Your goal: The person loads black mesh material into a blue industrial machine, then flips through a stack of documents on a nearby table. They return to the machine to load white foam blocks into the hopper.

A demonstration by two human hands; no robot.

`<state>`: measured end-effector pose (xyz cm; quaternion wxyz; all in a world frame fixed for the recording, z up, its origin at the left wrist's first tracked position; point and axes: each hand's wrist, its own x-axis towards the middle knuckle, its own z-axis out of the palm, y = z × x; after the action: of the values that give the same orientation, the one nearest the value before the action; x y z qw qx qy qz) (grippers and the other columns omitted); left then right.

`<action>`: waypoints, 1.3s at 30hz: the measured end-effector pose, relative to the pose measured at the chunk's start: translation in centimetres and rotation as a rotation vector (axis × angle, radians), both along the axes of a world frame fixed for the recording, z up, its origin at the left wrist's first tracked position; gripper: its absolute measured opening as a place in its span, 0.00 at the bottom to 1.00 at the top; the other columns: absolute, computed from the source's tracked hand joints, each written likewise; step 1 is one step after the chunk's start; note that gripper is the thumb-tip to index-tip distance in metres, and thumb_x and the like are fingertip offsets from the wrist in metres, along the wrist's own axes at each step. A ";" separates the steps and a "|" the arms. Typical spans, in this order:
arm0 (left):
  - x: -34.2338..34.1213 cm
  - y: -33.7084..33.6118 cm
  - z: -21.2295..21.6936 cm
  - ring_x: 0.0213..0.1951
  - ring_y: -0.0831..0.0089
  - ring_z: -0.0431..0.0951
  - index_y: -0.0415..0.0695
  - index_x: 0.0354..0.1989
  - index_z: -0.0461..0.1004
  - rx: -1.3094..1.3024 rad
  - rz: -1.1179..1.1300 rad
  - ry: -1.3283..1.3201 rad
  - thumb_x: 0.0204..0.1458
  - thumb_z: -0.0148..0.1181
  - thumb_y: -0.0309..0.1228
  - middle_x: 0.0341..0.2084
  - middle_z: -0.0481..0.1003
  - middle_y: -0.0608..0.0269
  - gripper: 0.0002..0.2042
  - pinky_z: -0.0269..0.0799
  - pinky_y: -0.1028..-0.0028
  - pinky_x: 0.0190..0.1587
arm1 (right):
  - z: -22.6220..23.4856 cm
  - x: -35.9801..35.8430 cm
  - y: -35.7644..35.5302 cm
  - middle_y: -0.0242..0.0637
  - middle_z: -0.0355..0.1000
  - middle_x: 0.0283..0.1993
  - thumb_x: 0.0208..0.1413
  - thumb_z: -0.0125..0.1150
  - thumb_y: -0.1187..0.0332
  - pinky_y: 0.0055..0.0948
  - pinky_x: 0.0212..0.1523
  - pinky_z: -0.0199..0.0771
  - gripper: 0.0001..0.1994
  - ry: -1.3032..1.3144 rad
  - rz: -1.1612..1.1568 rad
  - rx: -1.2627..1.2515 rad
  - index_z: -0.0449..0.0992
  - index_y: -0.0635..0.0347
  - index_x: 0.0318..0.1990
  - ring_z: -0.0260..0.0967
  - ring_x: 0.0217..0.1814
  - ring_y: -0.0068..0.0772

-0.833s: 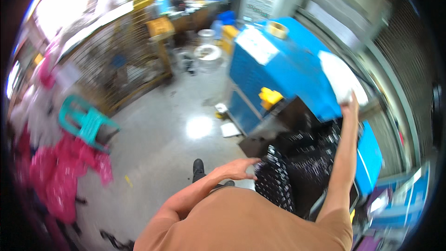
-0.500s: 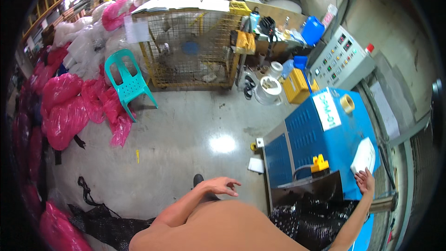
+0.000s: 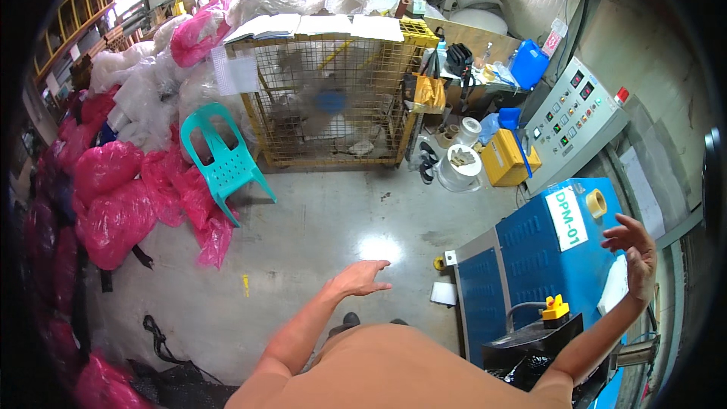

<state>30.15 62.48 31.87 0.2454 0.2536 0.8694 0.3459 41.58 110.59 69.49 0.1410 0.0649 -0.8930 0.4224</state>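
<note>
Left hand (image 3: 360,279) at six o'clock, right hand (image 3: 634,254) past three, both spread, gripping nothing; black plastic (image 3: 524,371) near five, unheld.

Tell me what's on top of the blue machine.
A tape roll, a white sign near the edge, and part of a white item; the right hand and forearm hide the rest of it and the surface behind.

white pad (image 3: 615,285) — partly behind right hand (image 3: 638,257) | pink bag (image 3: 106,385) — cut by lower edge | panel (image 3: 577,115) lettering too small
</note>
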 end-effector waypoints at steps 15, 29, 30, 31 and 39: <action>-12.1 -12.6 -2.4 0.69 0.52 0.72 0.43 0.74 0.65 0.027 0.503 -0.266 0.59 0.67 0.54 0.68 0.73 0.48 0.39 0.67 0.59 0.70 | -15.4 -38.1 -17.6 0.40 0.82 0.53 0.63 0.72 0.61 0.33 0.58 0.78 0.28 -0.421 0.612 -0.283 0.74 0.58 0.69 0.78 0.56 0.30; -34.4 -19.5 4.4 0.58 0.58 0.82 0.38 0.56 0.81 0.134 0.922 -0.064 0.54 0.73 0.38 0.53 0.83 0.47 0.23 0.74 0.62 0.62 | -24.0 -65.1 -26.0 0.38 0.82 0.43 0.65 0.70 0.65 0.28 0.50 0.79 0.16 -0.353 0.387 -0.672 0.81 0.67 0.54 0.79 0.44 0.26; -36.4 -20.0 4.4 0.55 0.60 0.83 0.38 0.50 0.81 0.175 0.914 -0.033 0.54 0.73 0.36 0.52 0.84 0.48 0.19 0.74 0.63 0.60 | -24.1 -66.2 -26.1 0.37 0.82 0.42 0.64 0.71 0.66 0.27 0.47 0.78 0.15 -0.338 0.353 -0.684 0.82 0.66 0.52 0.78 0.43 0.25; -38.4 -20.6 4.4 0.53 0.61 0.83 0.38 0.44 0.82 0.216 0.907 -0.002 0.54 0.73 0.34 0.50 0.84 0.49 0.15 0.75 0.63 0.58 | -24.1 -67.4 -26.3 0.36 0.82 0.41 0.64 0.71 0.66 0.26 0.45 0.78 0.13 -0.322 0.319 -0.697 0.82 0.66 0.50 0.78 0.41 0.25; -57.2 -22.5 11.2 0.51 0.62 0.83 0.37 0.33 0.80 0.419 0.661 0.269 0.56 0.69 0.28 0.44 0.85 0.53 0.07 0.74 0.64 0.58 | -24.9 -76.8 -25.4 0.26 0.76 0.30 0.64 0.69 0.70 0.18 0.31 0.64 0.05 -0.169 0.034 -0.604 0.81 0.61 0.40 0.68 0.30 0.14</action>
<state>-27.02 40.01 43.03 -0.0514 0.0481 0.8392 0.5393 -35.21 85.16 44.58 0.0720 -0.0004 -0.7345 0.6748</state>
